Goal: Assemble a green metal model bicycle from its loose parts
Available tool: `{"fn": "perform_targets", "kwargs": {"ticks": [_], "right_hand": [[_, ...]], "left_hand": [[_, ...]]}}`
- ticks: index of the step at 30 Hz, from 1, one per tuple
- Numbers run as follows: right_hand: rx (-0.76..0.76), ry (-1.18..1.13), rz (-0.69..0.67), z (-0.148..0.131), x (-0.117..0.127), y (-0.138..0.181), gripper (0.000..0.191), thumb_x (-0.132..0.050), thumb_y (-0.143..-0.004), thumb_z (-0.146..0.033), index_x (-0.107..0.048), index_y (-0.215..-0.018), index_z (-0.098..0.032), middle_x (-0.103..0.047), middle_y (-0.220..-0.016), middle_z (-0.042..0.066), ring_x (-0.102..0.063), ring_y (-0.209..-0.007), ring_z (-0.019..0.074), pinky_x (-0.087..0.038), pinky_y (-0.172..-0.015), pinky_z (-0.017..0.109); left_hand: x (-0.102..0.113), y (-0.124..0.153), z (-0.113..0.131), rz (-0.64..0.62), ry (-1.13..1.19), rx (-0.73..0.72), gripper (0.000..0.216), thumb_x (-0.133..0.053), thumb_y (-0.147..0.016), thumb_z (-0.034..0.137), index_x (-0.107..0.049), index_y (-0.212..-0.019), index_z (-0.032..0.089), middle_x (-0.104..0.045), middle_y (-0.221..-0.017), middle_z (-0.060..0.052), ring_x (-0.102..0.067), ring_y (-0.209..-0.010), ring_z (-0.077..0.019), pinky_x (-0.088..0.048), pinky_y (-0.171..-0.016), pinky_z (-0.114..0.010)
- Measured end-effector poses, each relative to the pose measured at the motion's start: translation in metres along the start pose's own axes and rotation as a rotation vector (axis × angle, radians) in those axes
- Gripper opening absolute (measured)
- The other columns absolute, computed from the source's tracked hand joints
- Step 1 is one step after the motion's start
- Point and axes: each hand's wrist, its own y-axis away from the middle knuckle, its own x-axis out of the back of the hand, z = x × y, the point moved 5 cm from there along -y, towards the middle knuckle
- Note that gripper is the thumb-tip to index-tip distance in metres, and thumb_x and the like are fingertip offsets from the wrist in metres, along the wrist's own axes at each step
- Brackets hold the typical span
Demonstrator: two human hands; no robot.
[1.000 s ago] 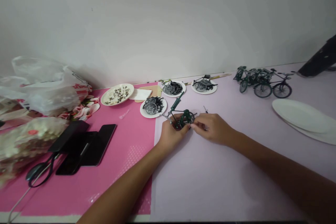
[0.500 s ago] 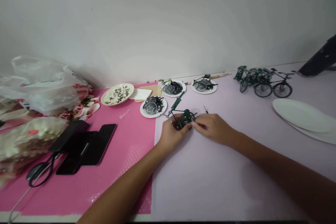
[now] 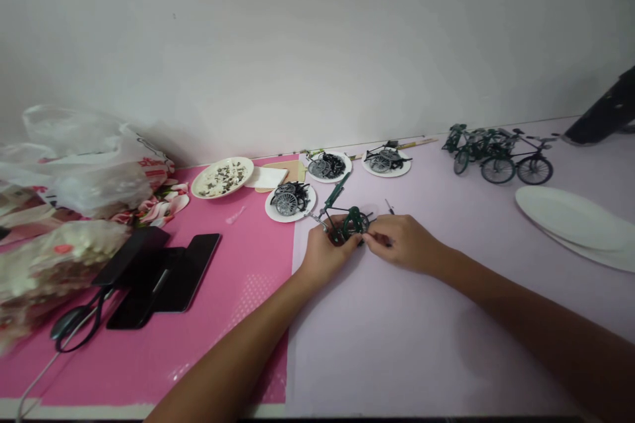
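A small dark green model bicycle frame [image 3: 350, 223] lies on the pale lilac tabletop at the centre. My left hand [image 3: 322, 256] is closed around its left end, fingers curled over the part. My right hand [image 3: 403, 242] pinches at the frame's right side, by the wheel; what sits between those fingertips is too small to make out. A green-handled screwdriver [image 3: 334, 192] sticks up and back from the frame, just above my left hand. A thin metal pin [image 3: 389, 207] lies just beyond my right hand.
Three small white plates [image 3: 290, 201] with grey wheels and dark parts sit behind the hands, beside a bowl of small bits [image 3: 221, 178]. Finished model bicycles [image 3: 500, 158] stand at back right, stacked white plates [image 3: 570, 219] on the right. Phones [image 3: 178, 271], scissors [image 3: 74, 327] and plastic bags [image 3: 74, 165] fill the pink left side.
Both hands stay on the model frame; my right hand's fingers have shifted slightly at its right side. Nothing else has moved.
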Motion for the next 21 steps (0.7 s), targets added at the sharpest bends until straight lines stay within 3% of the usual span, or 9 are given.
{"fn": "perform_targets", "kwargs": {"ticks": [9,13,21], "right_hand": [[0.017,0.032,-0.024,0.0033,-0.0006,-0.0017,0.040,-0.047,-0.104,-0.032,-0.049,-0.066,-0.021,-0.055,-0.064,0.000,-0.047,-0.057,0.0130,-0.034,-0.059,0.027],[-0.010,0.014,-0.023,0.0022,0.0009,-0.0017,0.041,-0.047,-0.105,-0.035,-0.050,-0.066,-0.021,-0.056,-0.064,0.000,-0.048,-0.057,0.0131,-0.034,-0.058,0.028],[-0.055,-0.049,0.030,-0.0009,0.0058,-0.0001,0.011,-0.062,-0.091,-0.025,-0.058,-0.082,-0.021,-0.061,-0.069,-0.002,-0.055,-0.060,0.0128,-0.039,-0.060,0.026]], "left_hand": [[-0.0006,0.0008,-0.0009,0.006,0.036,0.050,0.034,-0.081,-0.082,0.028,-0.073,-0.112,0.013,-0.079,-0.102,-0.011,-0.072,-0.085,-0.0197,-0.057,-0.075,-0.028],[-0.0006,0.0003,-0.0032,0.011,0.039,0.033,0.036,-0.081,-0.081,0.030,-0.073,-0.112,0.013,-0.079,-0.102,-0.011,-0.072,-0.088,-0.0205,-0.057,-0.078,-0.029],[-0.0001,-0.0004,-0.0009,0.006,0.013,-0.007,0.030,-0.079,-0.081,0.023,-0.075,-0.110,0.014,-0.079,-0.105,-0.011,-0.073,-0.096,-0.0235,-0.057,-0.084,-0.032]]}}
